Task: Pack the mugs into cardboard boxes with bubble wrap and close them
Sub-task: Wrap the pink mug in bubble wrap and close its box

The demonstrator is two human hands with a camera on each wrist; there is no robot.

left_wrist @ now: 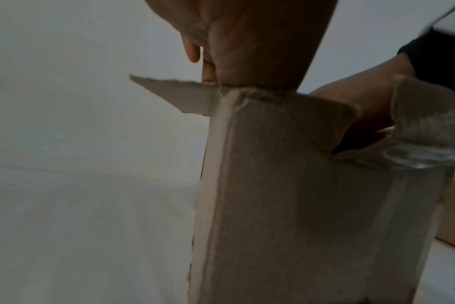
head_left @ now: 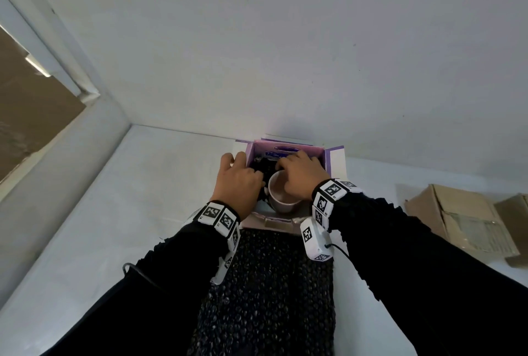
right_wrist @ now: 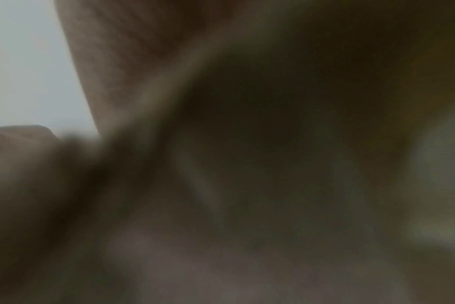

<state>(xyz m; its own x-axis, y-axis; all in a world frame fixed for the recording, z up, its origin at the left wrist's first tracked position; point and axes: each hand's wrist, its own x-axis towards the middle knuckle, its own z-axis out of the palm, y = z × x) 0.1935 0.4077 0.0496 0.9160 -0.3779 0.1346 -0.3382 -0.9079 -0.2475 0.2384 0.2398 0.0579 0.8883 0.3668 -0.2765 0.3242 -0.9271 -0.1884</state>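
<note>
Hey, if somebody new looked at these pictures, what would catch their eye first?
Probably both hands, left and right, reaching into the open purple-lined box against the wall, where a mug sits upright amid dark bubble wrap that trails out toward the person. Next, the brown cardboard lying at far right.

Box (head_left: pixel 328 160) mouth crowded for me: mug (head_left: pixel 281 198), both hands inside; bare table (head_left: pixel 143 198) left; flattened cartons (head_left: pixel 457 218) block right.
</note>
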